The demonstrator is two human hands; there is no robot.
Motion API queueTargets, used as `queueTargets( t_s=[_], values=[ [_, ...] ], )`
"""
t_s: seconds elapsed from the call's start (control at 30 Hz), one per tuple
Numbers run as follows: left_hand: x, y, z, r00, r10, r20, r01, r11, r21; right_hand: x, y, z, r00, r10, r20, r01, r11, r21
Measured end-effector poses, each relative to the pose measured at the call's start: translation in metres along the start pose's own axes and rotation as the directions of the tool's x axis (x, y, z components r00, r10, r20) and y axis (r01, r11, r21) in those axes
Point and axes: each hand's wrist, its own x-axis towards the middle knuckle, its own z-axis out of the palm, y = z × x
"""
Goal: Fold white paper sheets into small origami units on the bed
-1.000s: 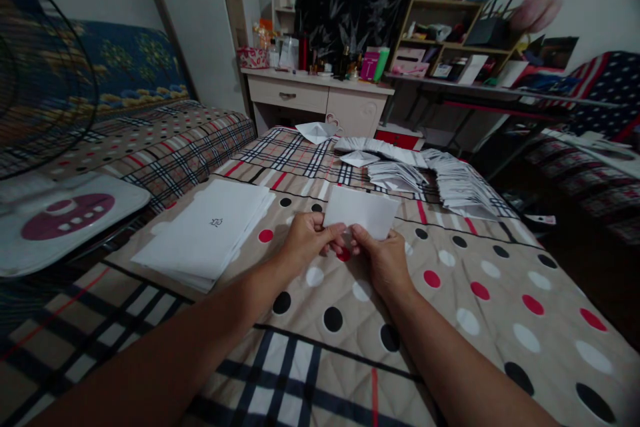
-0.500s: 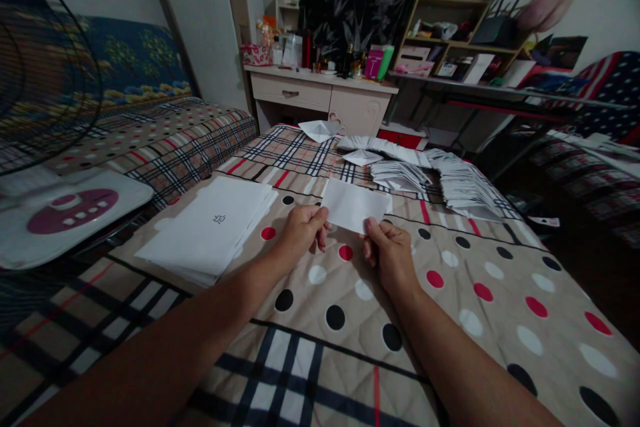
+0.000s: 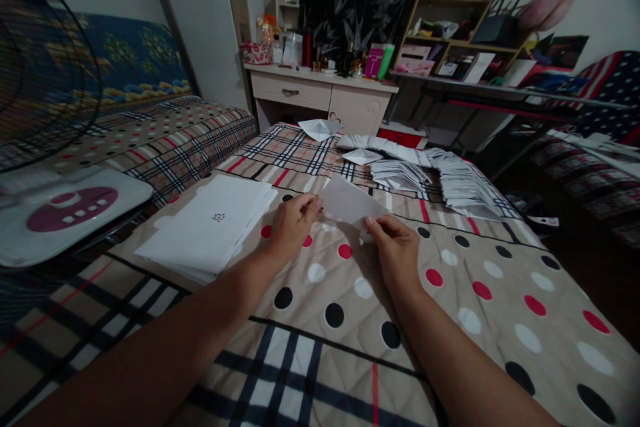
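Observation:
A folded white sheet of paper (image 3: 350, 203) hangs just above the dotted bed cover, tilted flat and away from me. My left hand (image 3: 293, 225) pinches its left edge between thumb and fingers. My right hand (image 3: 397, 250) pinches its near right corner. To the left of my left hand lies a stack of flat white sheets (image 3: 213, 225) with a small dark mark on top.
Behind the held sheet, rows of folded white paper pieces (image 3: 440, 180) spread across the plaid part of the bed (image 3: 500, 293). A fan base (image 3: 65, 210) stands at the left. A dresser (image 3: 320, 93) and cluttered shelves (image 3: 450, 33) line the far wall.
The sheet was held upright in front of me; both hands have moved forward and apart and tipped it down toward the bed cover.

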Motion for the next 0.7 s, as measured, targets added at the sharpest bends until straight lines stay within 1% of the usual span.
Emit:
queueTargets(
  t_s=[0.03,0.07,0.1,0.13,0.2,0.27,0.3,0.37,0.5,0.7],
  values=[
    [0.0006,-0.0002,-0.0001,0.994,0.085,-0.067,-0.081,0.995,0.061,-0.0002,-0.0001,0.0006,1.0,-0.025,-0.006,0.025,1.0,-0.015],
    [0.0008,0.0,-0.0001,0.979,0.175,-0.108,-0.161,0.979,0.124,-0.0006,-0.0001,0.0014,0.999,-0.045,-0.008,0.045,0.999,-0.03],
    [0.0007,0.0008,0.0001,0.958,0.261,-0.118,-0.238,0.954,0.18,-0.0011,0.0001,0.0022,0.998,-0.065,-0.001,0.065,0.997,-0.045],
    [0.0002,0.002,0.0004,0.935,0.34,-0.104,-0.312,0.924,0.222,-0.0018,0.0005,0.0031,0.996,-0.085,0.015,0.086,0.995,-0.059],
    [-0.0019,0.005,0.0014,0.879,0.475,-0.034,-0.451,0.854,0.261,-0.0032,0.0017,0.0046,0.99,-0.122,0.063,0.128,0.988,-0.09],
    [-0.0041,0.0074,0.003,0.833,0.553,0.021,-0.539,0.801,0.26,-0.0044,0.0029,0.0053,0.984,-0.147,0.105,0.159,0.98,-0.116],
    [-0.005,0.0079,0.004,0.819,0.573,0.034,-0.562,0.788,0.254,-0.0048,0.0032,0.0054,0.982,-0.15,0.118,0.164,0.978,-0.126],
    [-0.0056,0.0073,0.0059,0.808,0.589,0.029,-0.578,0.782,0.234,-0.0052,0.0035,0.0055,0.981,-0.147,0.129,0.164,0.977,-0.133],
    [-0.0037,0.0023,0.0081,0.804,0.594,-0.026,-0.579,0.792,0.192,-0.0049,0.0029,0.0059,0.977,-0.15,0.151,0.167,0.98,-0.11],
    [-0.0014,-0.0014,0.0076,0.796,0.605,-0.022,-0.591,0.784,0.189,-0.0055,-0.001,0.0047,0.978,-0.114,0.175,0.128,0.989,-0.068]
  ],
)
